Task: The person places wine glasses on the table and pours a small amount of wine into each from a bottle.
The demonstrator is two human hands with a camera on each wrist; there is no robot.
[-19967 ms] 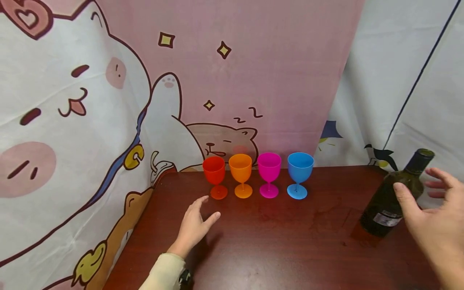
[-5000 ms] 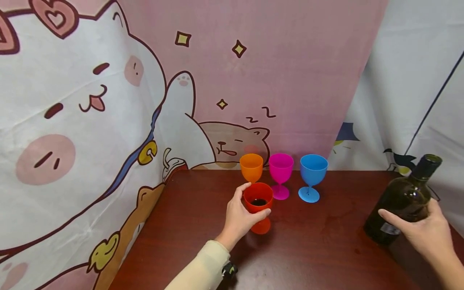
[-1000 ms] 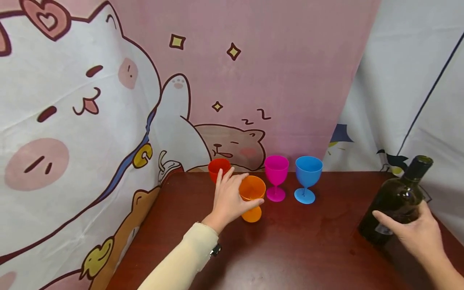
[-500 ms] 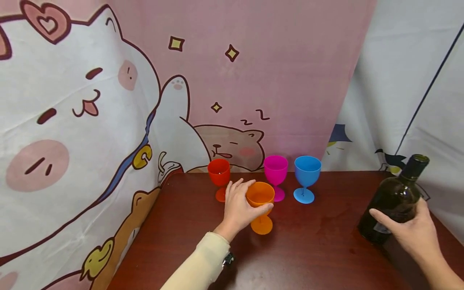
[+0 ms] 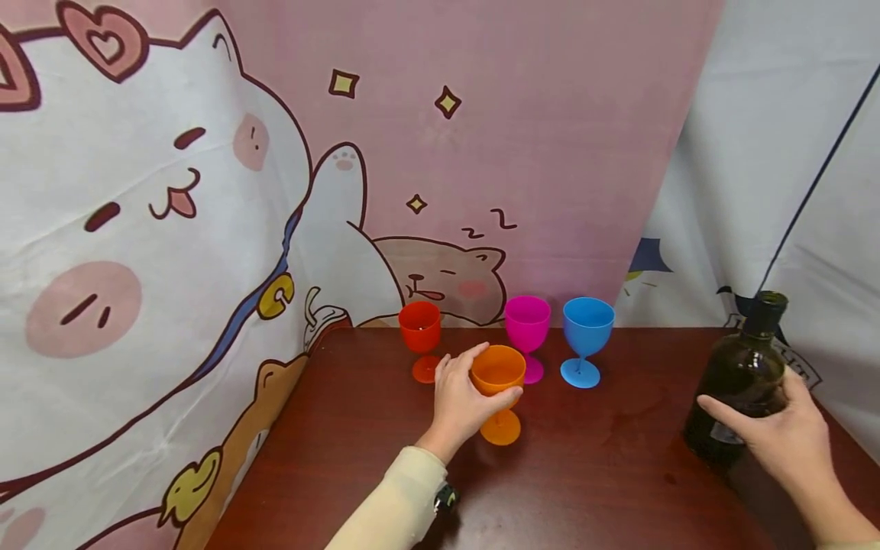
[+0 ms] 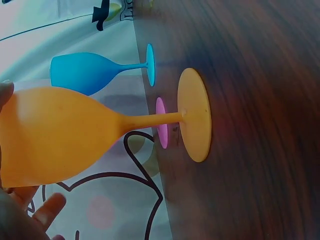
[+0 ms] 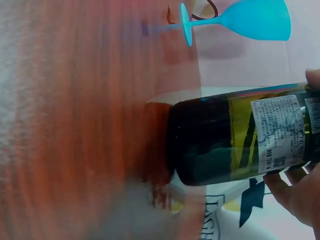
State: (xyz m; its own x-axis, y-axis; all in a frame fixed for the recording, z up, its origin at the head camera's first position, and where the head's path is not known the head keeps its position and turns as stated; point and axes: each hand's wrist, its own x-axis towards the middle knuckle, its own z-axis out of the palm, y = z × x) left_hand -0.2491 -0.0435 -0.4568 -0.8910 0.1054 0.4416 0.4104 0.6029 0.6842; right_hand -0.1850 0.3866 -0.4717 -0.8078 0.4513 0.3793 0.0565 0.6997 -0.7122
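Note:
My left hand (image 5: 462, 401) holds an orange plastic goblet (image 5: 500, 374) by its bowl, thumb at the near side and fingers behind. The goblet is upright in front of the back row; its foot (image 6: 195, 115) shows whole in the left wrist view. At the right, my right hand (image 5: 784, 428) grips a dark green wine bottle (image 5: 736, 382) round its body. The bottle is nearly upright and uncapped, with a printed label (image 7: 279, 131) facing the right wrist camera. Whether its base touches the table I cannot tell.
Behind the left hand stands a red goblet (image 5: 420, 328). Farther right along the back edge are a magenta goblet (image 5: 527, 321) and a blue goblet (image 5: 588, 327). The brown table (image 5: 584, 473) meets a printed cloth backdrop (image 5: 550, 153) at the back and left.
Five seconds ago my left hand held the red goblet, with dark liquid inside; it now stands at the back. The orange goblet has come forward in that hand. The bottle has become more upright.

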